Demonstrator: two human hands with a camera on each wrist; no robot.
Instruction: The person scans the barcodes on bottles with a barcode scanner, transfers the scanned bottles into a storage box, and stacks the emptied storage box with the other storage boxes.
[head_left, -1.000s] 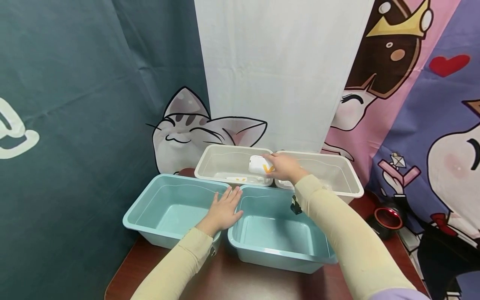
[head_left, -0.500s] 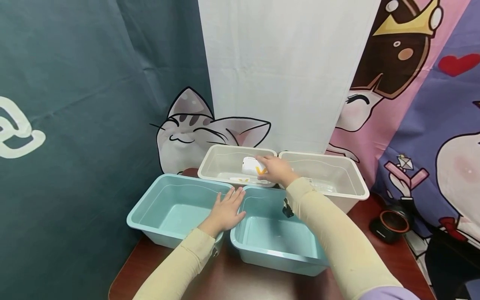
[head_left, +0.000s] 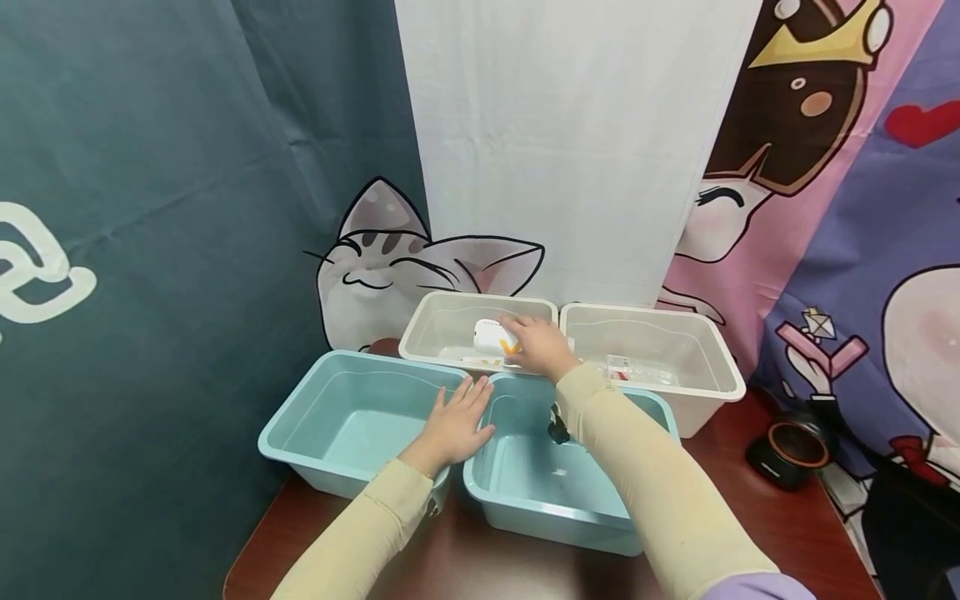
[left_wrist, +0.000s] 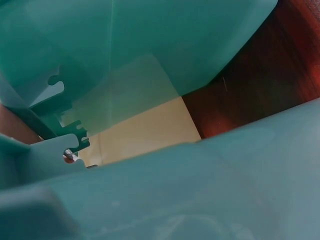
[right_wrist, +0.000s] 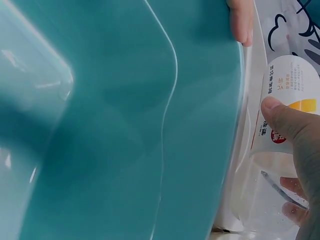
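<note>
My right hand (head_left: 540, 346) grips a clear plastic bottle with a white and yellow label (head_left: 491, 336) inside the left cream bin (head_left: 417, 323). In the right wrist view the thumb presses on the bottle's label (right_wrist: 287, 95), and other fingertips show through the clear part below. Under it in that bin lies another white thing with yellow marks (head_left: 478, 361). My left hand (head_left: 450, 425) rests with straight, spread fingers on the adjoining rims of the left blue bin (head_left: 300, 408) and the right blue bin (head_left: 551, 505). The left wrist view shows only bin walls, table and a bit of sleeve.
The right cream bin (head_left: 693, 358) holds a clear item with a printed label (head_left: 618, 367). A black round device (head_left: 789, 454) stands at the right on the brown table (head_left: 442, 567). A printed curtain (head_left: 555, 150) hangs close behind the bins.
My right hand has moved left and lower with the bottle, further into the left cream bin. The left hand keeps its place on the rims. The head view has turned slightly left.
</note>
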